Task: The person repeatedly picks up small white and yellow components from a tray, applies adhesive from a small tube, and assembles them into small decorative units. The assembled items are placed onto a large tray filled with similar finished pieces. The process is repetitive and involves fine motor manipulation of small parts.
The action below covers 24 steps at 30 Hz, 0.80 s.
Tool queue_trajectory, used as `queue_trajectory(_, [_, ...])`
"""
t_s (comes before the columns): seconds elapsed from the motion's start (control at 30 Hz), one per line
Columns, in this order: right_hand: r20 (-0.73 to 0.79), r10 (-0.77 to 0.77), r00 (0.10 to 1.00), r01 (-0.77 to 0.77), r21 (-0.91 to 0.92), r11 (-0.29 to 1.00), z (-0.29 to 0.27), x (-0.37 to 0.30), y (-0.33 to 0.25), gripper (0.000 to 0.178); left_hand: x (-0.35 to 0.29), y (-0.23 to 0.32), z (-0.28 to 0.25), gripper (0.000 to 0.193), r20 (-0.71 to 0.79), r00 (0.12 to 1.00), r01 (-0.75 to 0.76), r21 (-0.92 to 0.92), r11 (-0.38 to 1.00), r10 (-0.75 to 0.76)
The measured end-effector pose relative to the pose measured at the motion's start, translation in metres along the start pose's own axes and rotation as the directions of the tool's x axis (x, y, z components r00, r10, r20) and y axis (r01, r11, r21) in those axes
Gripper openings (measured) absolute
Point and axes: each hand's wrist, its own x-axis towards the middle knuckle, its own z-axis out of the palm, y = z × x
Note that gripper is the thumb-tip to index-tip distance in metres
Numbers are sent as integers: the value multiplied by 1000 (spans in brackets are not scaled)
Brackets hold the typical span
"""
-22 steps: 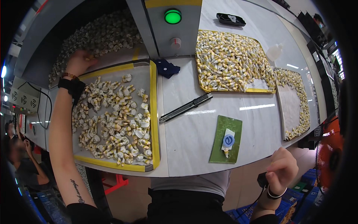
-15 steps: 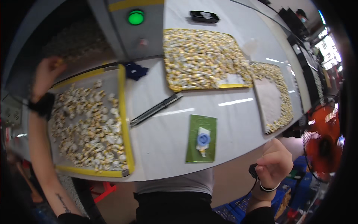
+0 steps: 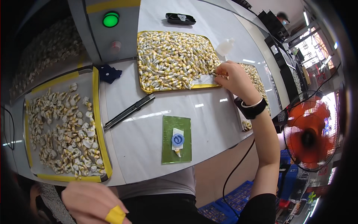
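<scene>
My right hand (image 3: 235, 77) reaches over the right end of a yellow-edged tray (image 3: 194, 88). Its thumb and fingers are bent together among small tapered white-and-yellow pieces (image 3: 173, 59); what they pinch is hidden. A black band and a white bracelet circle that wrist. My left hand (image 3: 89, 201) hangs at the lower edge, below the left yellow-edged tray (image 3: 106, 149). Blur and the picture's edge hide most of its fingers; one wears a yellow wrap (image 3: 116, 215). In the left tray lie looser, crumpled white-and-yellow pieces (image 3: 71, 130).
On the table's front lies a green mat (image 3: 176, 125) with a blue round mark and one small piece. A black bar (image 3: 129, 111), dark cloth (image 3: 109, 74), clear bottle (image 3: 225, 47) and black case (image 3: 180, 18) surround the trays. An orange fan (image 3: 309, 134) stands right.
My right hand has moved from the lower right up to the tray's right end. My left hand has come down from above the left tray to the lower edge. The view has shifted right.
</scene>
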Motion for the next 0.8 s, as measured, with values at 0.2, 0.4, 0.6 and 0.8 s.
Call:
queue_trajectory(0.2, [-4, 27, 1000, -27, 8, 1000, 10, 4, -1, 14, -17, -40, 24, 42, -119, 981, 73, -501, 863, -152])
queue_trajectory(0.4, [-33, -36, 999, 36, 0, 999, 13, 3, 2, 11, -33, -67, 37, 33, -72, 976, 73, -779, 623, -204])
queue_trajectory(0.6, [-118, 12, 993, 14, 221, 975, -10, -12, -35, 5, -18, -56, 37, 33, -86, 982, 72, -649, 757, -167])
queue_trajectory(0.8, [-24, -243, 970, 218, 537, 815, -12, -56, -102, 13, -26, -64, 34, 31, -123, 965, 73, -718, 692, -230])
